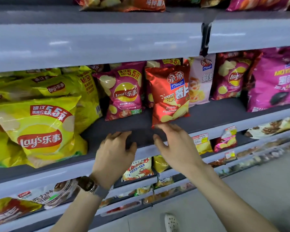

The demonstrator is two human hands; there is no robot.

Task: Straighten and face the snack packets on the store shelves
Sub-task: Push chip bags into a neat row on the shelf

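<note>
Left hand (115, 153) and right hand (174, 144) are bare, with skin showing all the way down to the frame edge. Left wrist has a watch (87, 184): dark face, shiny metal case with a coppery glint. Band (101, 192) is grey and wide, mesh or woven look. Bottom of frame shows one shoe (171, 222), a white clog type with a rounded toe and small holes punched over the top.

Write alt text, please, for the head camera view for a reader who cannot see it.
A person's left hand and right hand, both open, hover just below a red potato chips packet standing forward on a grey shelf. Yellow Lay's packets crowd the left; pink packets stand behind.
</note>
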